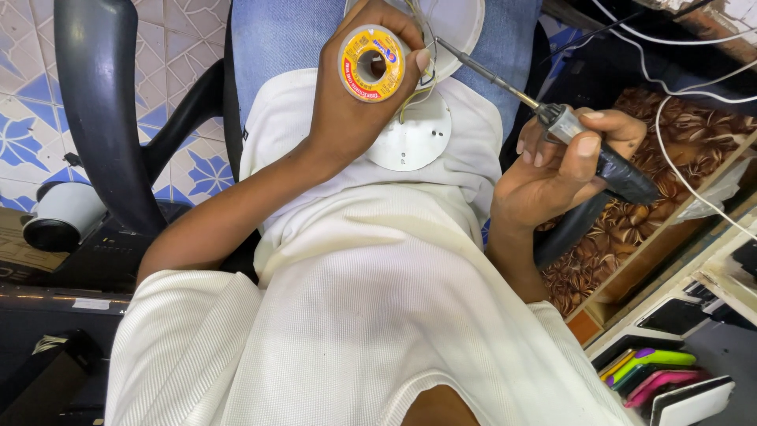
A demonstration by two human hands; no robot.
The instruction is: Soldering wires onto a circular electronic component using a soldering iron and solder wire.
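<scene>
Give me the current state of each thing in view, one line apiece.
Left hand: closed around the spool, raised over the lap.
Yellow round solder spool: held, its face turned to the camera.
Right hand: gripping the iron's handle.
Black-handled soldering iron: held, slim metal tip slanted toward the spool.
White round disc: resting on the white shirt, partly hidden by the left hand.

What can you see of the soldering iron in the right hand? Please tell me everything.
The soldering iron has a dark handle wrapped in black tape, a greyish collar and a thin metal shaft. The right hand grips the handle. The shaft slants up-left, its tip near thin wires beside the left hand.
</scene>
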